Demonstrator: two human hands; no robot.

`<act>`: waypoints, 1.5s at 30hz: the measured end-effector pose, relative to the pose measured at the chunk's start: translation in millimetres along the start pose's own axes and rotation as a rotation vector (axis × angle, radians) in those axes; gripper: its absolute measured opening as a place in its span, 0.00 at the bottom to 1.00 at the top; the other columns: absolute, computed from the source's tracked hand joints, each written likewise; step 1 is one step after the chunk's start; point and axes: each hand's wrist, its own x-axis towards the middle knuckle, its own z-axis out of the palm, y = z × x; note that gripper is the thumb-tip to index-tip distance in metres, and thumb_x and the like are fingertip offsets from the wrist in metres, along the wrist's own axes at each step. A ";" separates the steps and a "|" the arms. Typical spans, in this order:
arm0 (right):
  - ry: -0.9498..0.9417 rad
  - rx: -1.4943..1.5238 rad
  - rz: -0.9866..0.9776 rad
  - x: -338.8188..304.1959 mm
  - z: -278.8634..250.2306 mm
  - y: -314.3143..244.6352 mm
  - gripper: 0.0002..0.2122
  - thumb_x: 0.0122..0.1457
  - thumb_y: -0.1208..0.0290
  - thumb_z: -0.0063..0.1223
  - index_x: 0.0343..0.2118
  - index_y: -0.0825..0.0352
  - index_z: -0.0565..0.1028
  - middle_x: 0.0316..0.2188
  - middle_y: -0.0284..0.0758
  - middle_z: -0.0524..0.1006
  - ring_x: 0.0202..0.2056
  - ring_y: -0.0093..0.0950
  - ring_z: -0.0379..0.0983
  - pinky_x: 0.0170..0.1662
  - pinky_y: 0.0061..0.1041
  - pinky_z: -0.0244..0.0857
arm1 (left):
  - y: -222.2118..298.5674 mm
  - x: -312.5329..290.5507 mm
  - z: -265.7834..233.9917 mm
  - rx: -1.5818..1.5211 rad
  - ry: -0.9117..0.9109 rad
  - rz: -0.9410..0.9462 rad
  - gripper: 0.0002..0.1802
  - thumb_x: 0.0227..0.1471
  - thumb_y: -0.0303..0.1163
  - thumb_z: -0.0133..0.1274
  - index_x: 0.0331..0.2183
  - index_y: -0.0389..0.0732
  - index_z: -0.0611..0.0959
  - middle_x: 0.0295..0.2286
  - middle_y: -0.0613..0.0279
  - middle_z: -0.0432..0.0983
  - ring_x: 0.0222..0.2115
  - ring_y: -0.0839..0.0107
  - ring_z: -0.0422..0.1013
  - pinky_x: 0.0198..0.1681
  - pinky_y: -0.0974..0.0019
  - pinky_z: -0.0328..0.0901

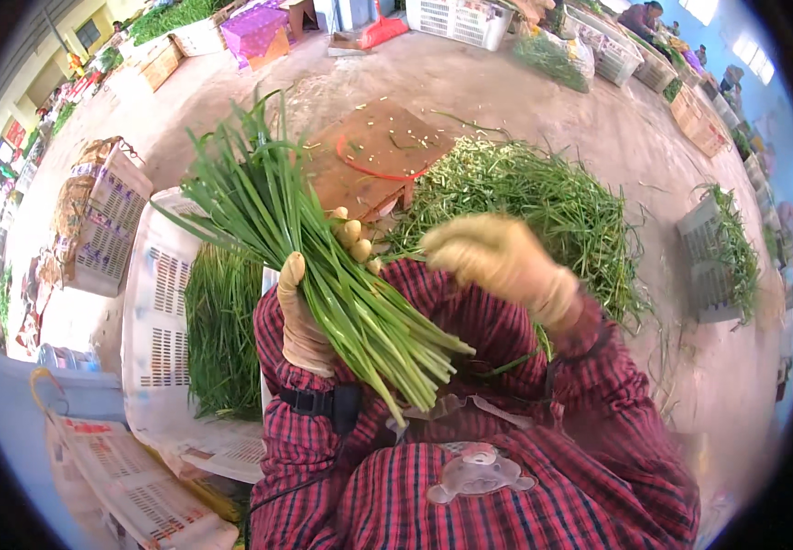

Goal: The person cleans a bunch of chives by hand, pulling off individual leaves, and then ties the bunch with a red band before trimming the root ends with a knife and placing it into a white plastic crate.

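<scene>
My left hand (301,323), in a pale glove, is closed around a thick bunch of garlic chives (360,307). Its thumb lies on the near side and its fingertips show on the far side. The green leaf ends fan out to the upper left, while the pale stem ends point down to the right over my lap. To the right of the bunch is my gloved right hand (497,261), apart from it and blurred by motion. Its fingers are too smeared to show whether they hold anything. Beneath it spreads a large heap of loose green leaves and trimmings (543,197).
A white crate (156,302) at my left holds more chives (222,321). Ahead lies a brown board (350,151) with scraps and a red strap (373,172). A grey crate (710,243) with greens stands at right. Further crates and people are in the background.
</scene>
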 end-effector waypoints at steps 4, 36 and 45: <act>-0.159 -0.172 -0.171 3.3 56.9 -14.9 0.14 0.58 0.59 0.61 0.38 0.66 0.82 0.32 0.35 0.83 0.33 0.26 0.80 0.37 0.28 0.72 | -2.4 3.2 -2.5 0.012 -0.010 0.021 0.40 0.54 0.49 0.58 0.60 0.36 0.66 0.50 0.52 0.76 0.49 0.60 0.76 0.51 0.53 0.72; -0.118 -0.417 -0.480 4.2 53.1 16.9 0.12 0.52 0.65 0.62 0.39 0.59 0.79 0.36 0.37 0.73 0.43 0.40 0.72 0.47 0.37 0.68 | -18.2 -19.1 6.6 -0.024 0.010 -0.021 0.52 0.48 0.56 0.58 0.64 0.35 0.60 0.59 0.48 0.66 0.60 0.54 0.64 0.62 0.52 0.63; 0.001 0.472 -0.056 25.3 58.6 18.1 0.05 0.61 0.72 0.61 0.32 0.66 0.76 0.29 0.27 0.75 0.33 0.21 0.72 0.39 0.24 0.68 | -23.1 -24.6 18.5 0.194 0.128 -0.035 0.58 0.42 0.66 0.59 0.63 0.35 0.63 0.57 0.48 0.69 0.58 0.54 0.65 0.61 0.49 0.63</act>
